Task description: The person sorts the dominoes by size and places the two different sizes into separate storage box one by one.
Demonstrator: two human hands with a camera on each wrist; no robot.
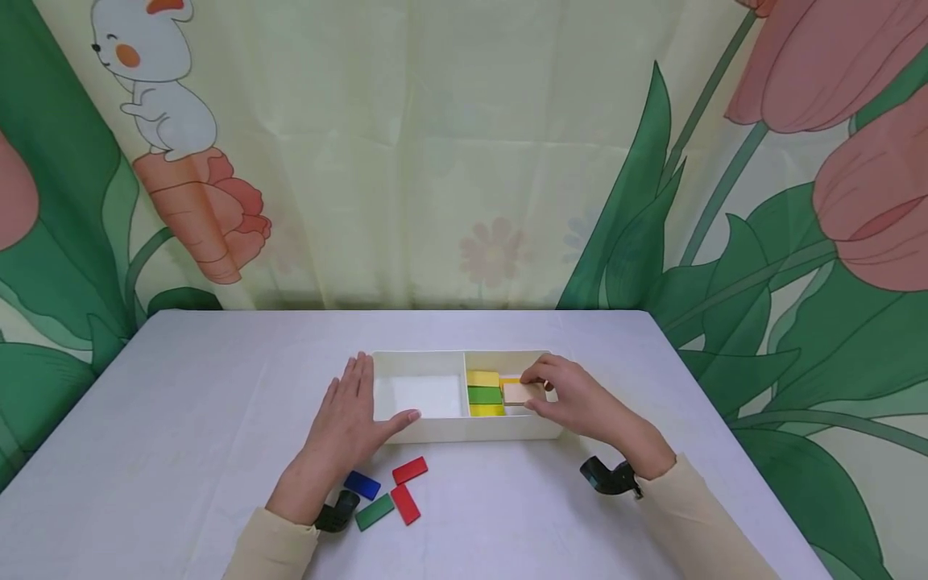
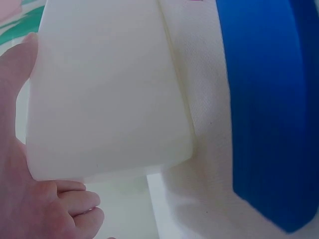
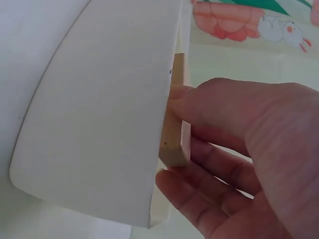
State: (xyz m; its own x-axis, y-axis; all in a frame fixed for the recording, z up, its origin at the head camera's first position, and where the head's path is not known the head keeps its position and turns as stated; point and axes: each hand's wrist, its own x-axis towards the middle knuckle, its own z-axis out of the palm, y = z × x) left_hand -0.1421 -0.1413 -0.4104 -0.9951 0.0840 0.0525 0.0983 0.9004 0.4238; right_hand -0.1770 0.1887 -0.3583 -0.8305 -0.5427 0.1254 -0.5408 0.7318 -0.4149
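Note:
A white two-compartment box stands on the table. My left hand rests along its left end, fingers straight, with the thumb over the front rim; in the left wrist view the hand lies against the box wall. My right hand pinches a plain wooden block over the right compartment. The right wrist view shows that block between thumb and fingers, partly behind the box wall. Yellow blocks and a green block lie in the right compartment.
In front of the box lie a blue block, a dark green block and two red blocks, near my left wrist. The table's white cloth reaches back to a printed curtain.

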